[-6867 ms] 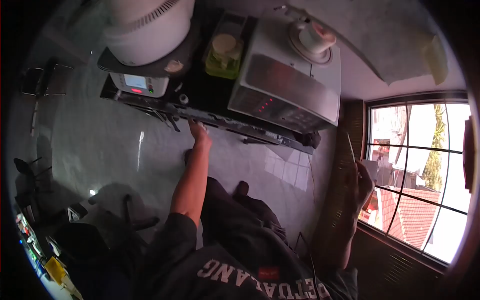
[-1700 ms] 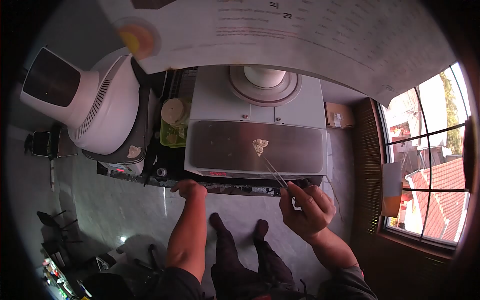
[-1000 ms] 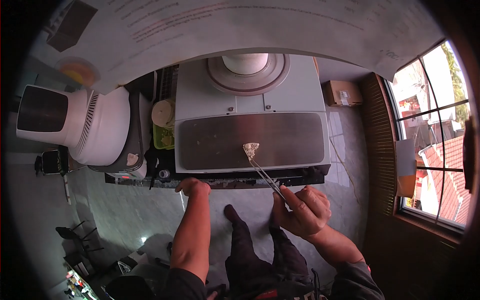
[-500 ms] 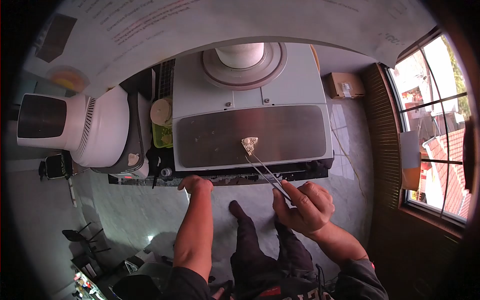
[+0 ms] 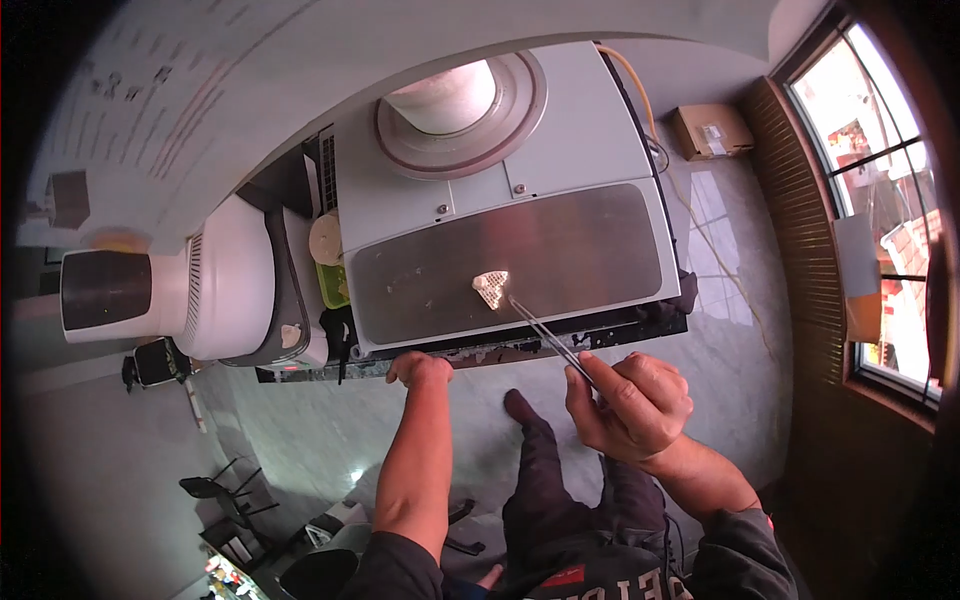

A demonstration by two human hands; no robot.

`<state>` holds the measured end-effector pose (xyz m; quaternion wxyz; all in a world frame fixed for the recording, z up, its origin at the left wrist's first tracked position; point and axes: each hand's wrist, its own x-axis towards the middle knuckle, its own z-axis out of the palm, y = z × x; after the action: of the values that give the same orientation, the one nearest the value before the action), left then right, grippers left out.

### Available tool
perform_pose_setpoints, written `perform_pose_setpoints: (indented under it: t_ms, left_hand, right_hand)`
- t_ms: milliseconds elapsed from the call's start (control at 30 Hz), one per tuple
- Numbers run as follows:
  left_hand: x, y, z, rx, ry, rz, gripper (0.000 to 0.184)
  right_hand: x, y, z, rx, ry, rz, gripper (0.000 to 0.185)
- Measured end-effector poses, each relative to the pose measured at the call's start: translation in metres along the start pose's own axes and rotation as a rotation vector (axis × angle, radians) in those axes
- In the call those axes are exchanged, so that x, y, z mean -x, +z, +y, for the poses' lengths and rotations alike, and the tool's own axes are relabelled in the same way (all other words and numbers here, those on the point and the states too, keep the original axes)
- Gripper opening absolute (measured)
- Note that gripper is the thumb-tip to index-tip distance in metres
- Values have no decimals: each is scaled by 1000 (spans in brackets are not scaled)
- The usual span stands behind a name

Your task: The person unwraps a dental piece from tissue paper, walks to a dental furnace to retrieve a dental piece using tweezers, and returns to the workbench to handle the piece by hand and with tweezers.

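Note:
A small whitish triangular piece with a grid of holes [image 5: 491, 289] lies on the dark metal plate [image 5: 590, 240] of a grey machine. At its upper left corner sits a pale round lump. My right hand [image 5: 632, 402] pinches a pair of metal tweezers [image 5: 553, 341] between thumb and fingers. The tweezer tips are close together, just right of the piece and apart from it. My left hand [image 5: 420, 369] is bent over the table's front edge [image 5: 480, 352], its fingers curled and partly hidden.
A wide white cylinder [image 5: 445, 97] stands on the machine's back half. Left of it are a green tray [image 5: 333, 285] with a pale round thing above it, and a white machine [image 5: 235, 280]. A cardboard box [image 5: 712, 132] is by the windowed wall. Printed paper hangs across the top.
The tweezer tips have come off the piece and closed together. The piece has turned on the plate. My head view has shifted and tilted; my left hand stays at the table edge.

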<state>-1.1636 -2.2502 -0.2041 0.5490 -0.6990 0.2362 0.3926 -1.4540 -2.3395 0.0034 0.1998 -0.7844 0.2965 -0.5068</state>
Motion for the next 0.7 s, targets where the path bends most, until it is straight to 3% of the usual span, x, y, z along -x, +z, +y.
perform_pose_setpoints:
  t_ms: [333, 500, 700]
  left_hand:
    - [2, -4, 3, -109, -51, -122, 54]
    - [-8, 0, -2, -158, -14, -28, 52]
    - [-20, -1, -3, -118, 14, -76, 52]
  right_hand:
    - [7, 18, -6, -89, 11, 12, 30]
    - [11, 26, -7, -110, 20, 14, 32]
    - [15, 35, -6, -148, 36, 68, 34]
